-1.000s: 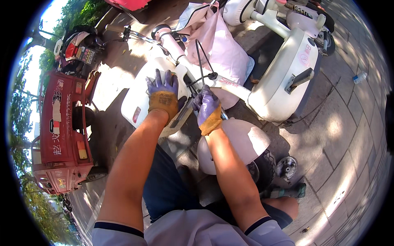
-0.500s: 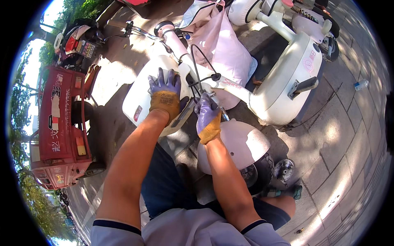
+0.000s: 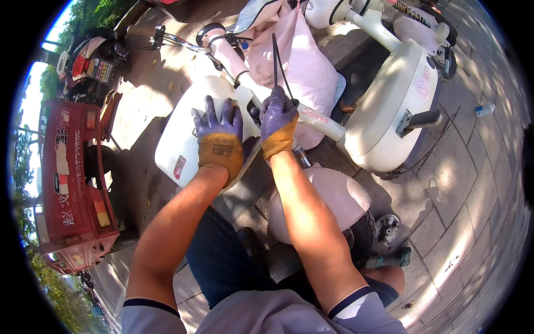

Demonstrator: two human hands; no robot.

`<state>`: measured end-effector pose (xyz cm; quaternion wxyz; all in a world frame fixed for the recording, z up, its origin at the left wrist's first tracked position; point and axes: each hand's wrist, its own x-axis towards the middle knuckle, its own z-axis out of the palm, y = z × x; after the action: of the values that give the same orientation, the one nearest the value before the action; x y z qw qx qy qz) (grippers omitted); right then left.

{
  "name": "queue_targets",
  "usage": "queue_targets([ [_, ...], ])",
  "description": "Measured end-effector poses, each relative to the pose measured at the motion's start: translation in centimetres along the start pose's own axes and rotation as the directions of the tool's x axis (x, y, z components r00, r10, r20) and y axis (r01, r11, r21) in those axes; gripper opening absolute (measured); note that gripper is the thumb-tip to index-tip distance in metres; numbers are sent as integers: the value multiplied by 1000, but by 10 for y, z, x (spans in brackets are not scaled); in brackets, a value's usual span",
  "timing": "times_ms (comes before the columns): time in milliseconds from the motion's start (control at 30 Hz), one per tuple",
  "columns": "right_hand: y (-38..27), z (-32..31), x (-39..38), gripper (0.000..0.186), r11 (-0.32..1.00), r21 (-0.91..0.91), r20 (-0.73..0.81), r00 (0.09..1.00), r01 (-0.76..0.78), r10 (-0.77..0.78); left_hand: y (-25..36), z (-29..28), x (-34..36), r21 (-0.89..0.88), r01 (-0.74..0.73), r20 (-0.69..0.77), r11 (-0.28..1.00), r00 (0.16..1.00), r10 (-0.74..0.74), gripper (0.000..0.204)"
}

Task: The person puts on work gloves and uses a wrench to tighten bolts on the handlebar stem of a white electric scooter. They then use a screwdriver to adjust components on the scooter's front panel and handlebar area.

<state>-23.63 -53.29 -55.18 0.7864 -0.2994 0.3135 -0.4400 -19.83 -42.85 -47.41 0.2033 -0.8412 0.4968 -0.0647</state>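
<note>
A white and pale pink electric scooter lies tipped over on the paving. My left hand (image 3: 221, 133), in a purple and yellow-brown work glove, rests with spread fingers on its white front panel (image 3: 181, 136). My right hand (image 3: 278, 119), gloved alike, is closed around black cables (image 3: 275, 61) beside the panel's edge. The cables stand up above the fist in a narrow loop; their lower part is hidden by the glove. The frame tube (image 3: 320, 119) runs off to the right of this hand. Below my right wrist is the pale pink front fender (image 3: 317, 203).
A pink bag-like cover (image 3: 295, 50) lies behind the tube. The scooter's white rear body (image 3: 384, 117) is at right, its handlebar (image 3: 178, 40) at upper left. A red cargo tricycle (image 3: 75, 172) stands at left. A plastic bottle (image 3: 485, 109) lies on the paving.
My right hand has moved up and closed around the cables, which now stand more upright in a narrower loop. My left hand has shifted slightly on the panel. The whole view has tilted a little.
</note>
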Motion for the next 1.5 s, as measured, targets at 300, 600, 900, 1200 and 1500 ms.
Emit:
queue_targets([
  [300, -33, -50, -68, 41, 950, -19, 11, 950, -311, 311, 8, 6, -9, 27, -5, 20, 1000, 1000, 5, 83],
  [600, -28, -101, -63, 49, 970, -198, 315, 946, 142, -74, 11, -8, -4, 21, 42, 107, 999, 993, -44, 85],
  [900, -57, -113, -61, 43, 542, -840, 141, 974, 23, 177, 11, -16, -7, 59, 36, 136, 998, 990, -44, 85],
  [1200, -104, -116, -56, 58, 698, -460, -111, 816, -549, 568, -5, -47, 9, -65, -16, 188, 998, 982, 28, 73],
  [1500, -91, -31, -49, 44, 456, -779, 381, 902, 430, -201, -113, 8, 129, -204, -48, 6, 978, 999, 50, 34],
])
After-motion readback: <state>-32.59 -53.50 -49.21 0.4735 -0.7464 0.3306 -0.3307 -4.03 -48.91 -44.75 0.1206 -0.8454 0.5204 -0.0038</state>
